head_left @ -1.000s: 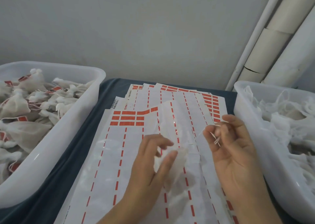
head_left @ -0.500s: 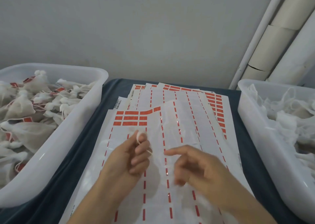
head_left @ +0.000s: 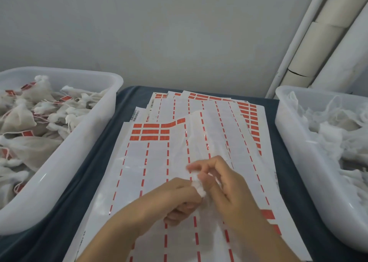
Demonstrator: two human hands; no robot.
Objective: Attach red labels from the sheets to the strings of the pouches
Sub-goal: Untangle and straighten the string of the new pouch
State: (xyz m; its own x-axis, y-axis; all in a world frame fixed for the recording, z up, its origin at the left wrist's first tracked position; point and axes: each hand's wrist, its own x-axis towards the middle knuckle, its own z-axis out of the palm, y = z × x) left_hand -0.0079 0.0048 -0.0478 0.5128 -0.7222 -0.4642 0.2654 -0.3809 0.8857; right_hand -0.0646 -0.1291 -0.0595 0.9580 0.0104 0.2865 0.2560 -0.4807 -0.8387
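Both the left hand (head_left: 179, 198) and right hand (head_left: 225, 190) pinch one pouch (head_left: 198, 184) above the near sheets (head_left: 151, 172); the string should be teased free before peeling a label.

The two hands are closing in on each other over the sheets. The left hand (head_left: 179, 198) is now gripping the gathered neck of the small white gauze pouch (head_left: 199, 186), and the right hand (head_left: 223, 186) is coming across from the right, its fingertips (head_left: 191, 167) now meeting that bunched top.

White sheets (head_left: 155, 162), red dashes; dark blue cloth (head_left: 83, 182).
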